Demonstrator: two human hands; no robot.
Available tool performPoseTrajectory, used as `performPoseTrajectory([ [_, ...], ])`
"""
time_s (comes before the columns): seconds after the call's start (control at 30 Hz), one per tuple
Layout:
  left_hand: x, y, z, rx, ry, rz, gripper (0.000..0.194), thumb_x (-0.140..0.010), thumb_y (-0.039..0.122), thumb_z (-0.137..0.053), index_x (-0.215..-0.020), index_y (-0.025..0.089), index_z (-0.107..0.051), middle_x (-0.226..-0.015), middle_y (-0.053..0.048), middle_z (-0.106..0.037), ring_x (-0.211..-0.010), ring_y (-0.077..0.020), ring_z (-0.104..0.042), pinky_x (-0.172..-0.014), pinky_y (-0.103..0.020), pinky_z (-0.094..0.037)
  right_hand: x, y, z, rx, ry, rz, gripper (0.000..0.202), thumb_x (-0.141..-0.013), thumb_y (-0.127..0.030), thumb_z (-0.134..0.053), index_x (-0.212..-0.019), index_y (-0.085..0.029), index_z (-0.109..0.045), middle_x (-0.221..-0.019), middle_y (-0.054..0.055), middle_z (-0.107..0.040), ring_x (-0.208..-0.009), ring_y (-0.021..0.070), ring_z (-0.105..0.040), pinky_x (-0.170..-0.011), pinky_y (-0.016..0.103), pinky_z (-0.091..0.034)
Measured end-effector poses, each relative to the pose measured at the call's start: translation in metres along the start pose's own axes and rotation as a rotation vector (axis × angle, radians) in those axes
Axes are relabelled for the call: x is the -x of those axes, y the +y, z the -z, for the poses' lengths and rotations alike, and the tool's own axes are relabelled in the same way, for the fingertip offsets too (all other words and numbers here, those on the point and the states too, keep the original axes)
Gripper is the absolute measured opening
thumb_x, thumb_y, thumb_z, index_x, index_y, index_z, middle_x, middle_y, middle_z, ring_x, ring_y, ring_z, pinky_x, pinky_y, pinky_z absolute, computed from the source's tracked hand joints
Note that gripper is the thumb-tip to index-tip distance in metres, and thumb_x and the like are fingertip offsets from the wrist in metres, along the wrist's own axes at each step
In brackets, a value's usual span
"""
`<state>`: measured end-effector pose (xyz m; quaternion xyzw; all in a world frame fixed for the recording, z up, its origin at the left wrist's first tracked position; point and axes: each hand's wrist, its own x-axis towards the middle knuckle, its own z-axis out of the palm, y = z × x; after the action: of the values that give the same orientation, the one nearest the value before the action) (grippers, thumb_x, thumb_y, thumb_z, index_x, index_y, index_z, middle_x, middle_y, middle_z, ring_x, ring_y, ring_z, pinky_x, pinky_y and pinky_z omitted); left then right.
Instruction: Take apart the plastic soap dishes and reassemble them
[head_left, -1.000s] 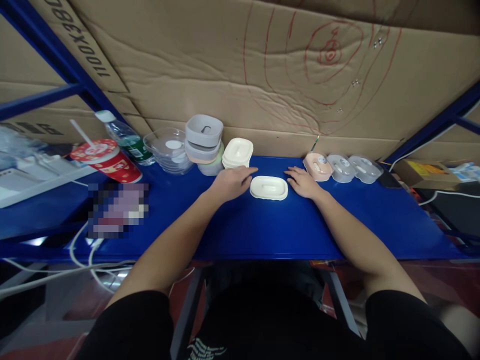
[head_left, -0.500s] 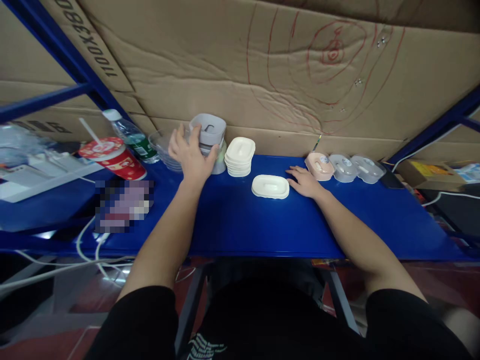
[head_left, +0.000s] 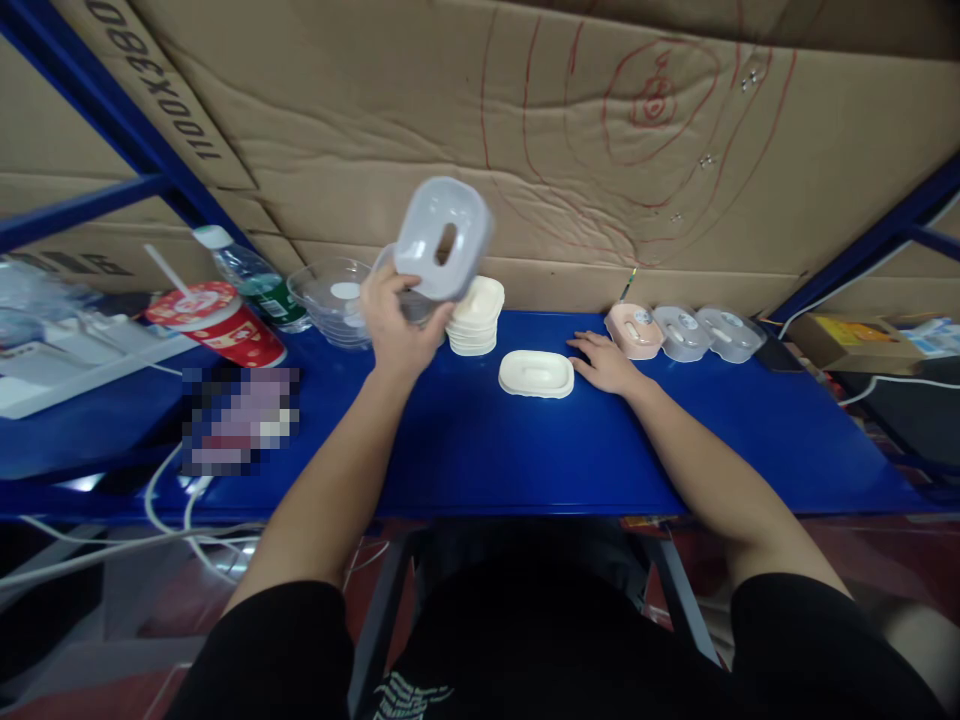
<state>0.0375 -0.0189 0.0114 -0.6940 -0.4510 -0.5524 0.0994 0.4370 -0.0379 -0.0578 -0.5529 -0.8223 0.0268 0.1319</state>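
Note:
My left hand (head_left: 401, 325) grips a grey plastic piece (head_left: 442, 240) by its lower edge and holds it up, tilted, showing an oval slot in its middle. Behind that hand, other grey pieces are partly hidden. Right of it stands a stack of cream lids (head_left: 476, 320). A single cream lid (head_left: 535, 373) lies flat on the blue table (head_left: 525, 460). With fingers spread, my right hand (head_left: 602, 362) rests on the table just right of that lid, holding nothing.
A pink box (head_left: 634, 333) and two grey boxes (head_left: 682, 335) with clear covers line the back right. Clear bowls (head_left: 330, 300), a bottle (head_left: 259, 285) and a red cup (head_left: 225, 325) stand at the left. Cardboard (head_left: 360, 130) walls the back.
My left hand has lifted the grey piece off its pile, up and to the right, and tipped it. The right hand stays at its place beside the single lid.

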Motion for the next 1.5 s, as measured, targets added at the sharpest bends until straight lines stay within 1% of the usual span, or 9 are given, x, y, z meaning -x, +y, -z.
performPoseTrajectory([
  [0.13,0.013,0.034,-0.009,0.222,-0.435,-0.289,0.055,-0.088,0.062,-0.084,-0.123,0.024,-0.066,-0.142,-0.014,-0.071,-0.133,-0.0329,-0.067,-0.115,-0.052,-0.051,0.000,-0.001,0.002,-0.016,-0.010,0.008,0.055,-0.109,-0.047,-0.050,-0.155,-0.019,-0.062,-0.166,0.017,-0.056,-0.156,0.0409,-0.049,-0.128,0.065,-0.039],
  [0.2,0.021,0.047,-0.014,0.290,-0.647,-0.368,0.052,-0.089,0.060,-0.083,-0.123,0.023,-0.069,-0.142,-0.014,-0.073,-0.130,-0.0311,-0.069,-0.112,-0.049,-0.054,0.001,-0.002,0.003,-0.016,-0.021,0.014,0.054,-0.108,-0.043,-0.051,-0.156,-0.019,-0.060,-0.167,0.017,-0.055,-0.156,0.0406,-0.049,-0.128,0.064,-0.040],
  [0.3,0.030,0.051,-0.018,0.316,-0.841,-0.328,0.049,-0.091,0.054,-0.082,-0.126,0.021,-0.070,-0.143,-0.015,-0.073,-0.130,-0.0308,-0.071,-0.111,-0.048,-0.056,0.001,-0.004,0.006,-0.005,-0.040,-0.016,0.056,-0.106,-0.039,-0.053,-0.158,-0.018,-0.059,-0.168,0.018,-0.053,-0.157,0.0418,-0.048,-0.128,0.066,-0.039],
  [0.47,0.034,0.040,-0.023,0.318,-1.020,-0.152,0.060,-0.089,0.051,-0.079,-0.139,0.021,-0.065,-0.145,-0.014,-0.071,-0.133,-0.0313,-0.068,-0.114,-0.047,-0.053,0.001,-0.007,0.007,0.003,-0.053,-0.036,0.057,-0.109,-0.046,-0.050,-0.158,-0.018,-0.059,-0.169,0.018,-0.053,-0.159,0.0410,-0.046,-0.130,0.065,-0.037],
  [0.57,0.036,0.040,-0.026,0.275,-1.053,-0.058,0.072,-0.082,0.061,-0.083,-0.139,0.021,-0.063,-0.143,-0.014,-0.070,-0.133,-0.0345,-0.067,-0.114,-0.048,-0.052,0.000,-0.009,0.008,0.005,-0.051,-0.038,0.057,-0.110,-0.048,-0.048,-0.157,-0.017,-0.059,-0.169,0.019,-0.052,-0.159,0.0419,-0.045,-0.130,0.066,-0.036],
  [0.7,0.042,0.047,-0.032,0.193,-1.010,-0.010,0.069,-0.082,0.064,-0.081,-0.132,0.020,-0.062,-0.139,-0.017,-0.070,-0.131,-0.0374,-0.067,-0.112,-0.052,-0.051,0.001,-0.010,0.009,-0.008,-0.048,-0.043,0.057,-0.113,-0.049,-0.041,-0.156,-0.019,-0.061,-0.168,0.017,-0.054,-0.159,0.0407,-0.047,-0.130,0.067,-0.036],
  [1.0,0.049,0.047,-0.039,0.396,-1.031,-0.081,0.070,-0.079,0.045,-0.083,-0.140,0.019,-0.060,-0.156,-0.020,-0.055,-0.144,-0.0370,-0.058,-0.125,-0.056,-0.045,0.001,-0.004,0.005,-0.015,-0.039,-0.025,0.057,-0.114,-0.049,-0.036,-0.156,-0.019,-0.061,-0.168,0.017,-0.054,-0.158,0.0394,-0.048,-0.128,0.065,-0.040],
  [1.3,0.048,0.047,-0.039,0.324,-1.023,-0.156,0.074,-0.081,0.059,-0.086,-0.141,0.019,-0.067,-0.150,-0.020,-0.063,-0.139,-0.0369,-0.063,-0.120,-0.056,-0.049,0.002,-0.001,0.002,-0.021,-0.031,-0.019,0.053,-0.110,-0.041,-0.048,-0.157,-0.020,-0.060,-0.168,0.017,-0.053,-0.159,0.0397,-0.047,-0.128,0.066,-0.039],
  [1.5,0.047,0.051,-0.037,0.252,-1.047,-0.223,0.081,-0.087,0.061,-0.080,-0.152,0.016,-0.060,-0.154,-0.021,-0.062,-0.143,-0.0385,-0.061,-0.122,-0.056,-0.046,0.003,0.000,0.000,-0.034,-0.020,-0.023,0.052,-0.109,-0.039,-0.050,-0.156,-0.019,-0.061,-0.169,0.018,-0.053,-0.159,0.0400,-0.047,-0.129,0.067,-0.038],
])
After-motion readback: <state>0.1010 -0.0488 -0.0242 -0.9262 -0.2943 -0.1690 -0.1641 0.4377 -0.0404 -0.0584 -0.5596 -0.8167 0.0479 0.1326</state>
